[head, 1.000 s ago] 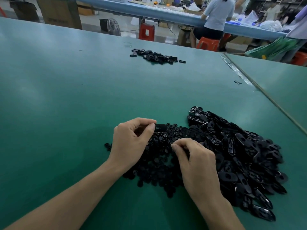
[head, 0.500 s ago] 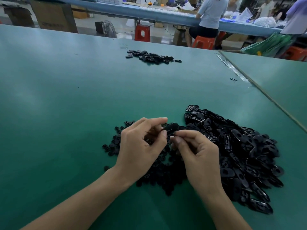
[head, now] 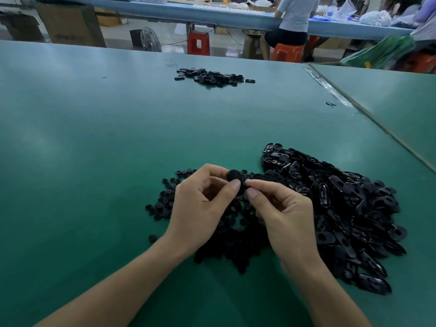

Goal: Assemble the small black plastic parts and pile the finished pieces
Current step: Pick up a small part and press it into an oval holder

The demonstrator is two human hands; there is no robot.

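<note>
My left hand [head: 203, 206] pinches a black oval plastic part [head: 234, 176] between thumb and fingers, held just above the table. My right hand [head: 283, 211] meets it fingertip to fingertip and pinches something small and black that is mostly hidden. Under and left of the hands lies a heap of small round black pieces [head: 165, 201]. To the right spreads a large heap of black oval shells [head: 349, 208]. A small pile of black pieces [head: 212, 76] sits far back on the green table [head: 94, 138].
A seam with tape [head: 330, 88] divides this table from a second green one at the right. A stray black bit [head: 330, 104] lies near that seam. Beyond the far edge are red stools [head: 198, 42], a fan, boxes and a seated person [head: 292, 22].
Both hands rose off the near heap and came together; the left brought up an oval part, the right a small piece. The view tilted down slightly.
</note>
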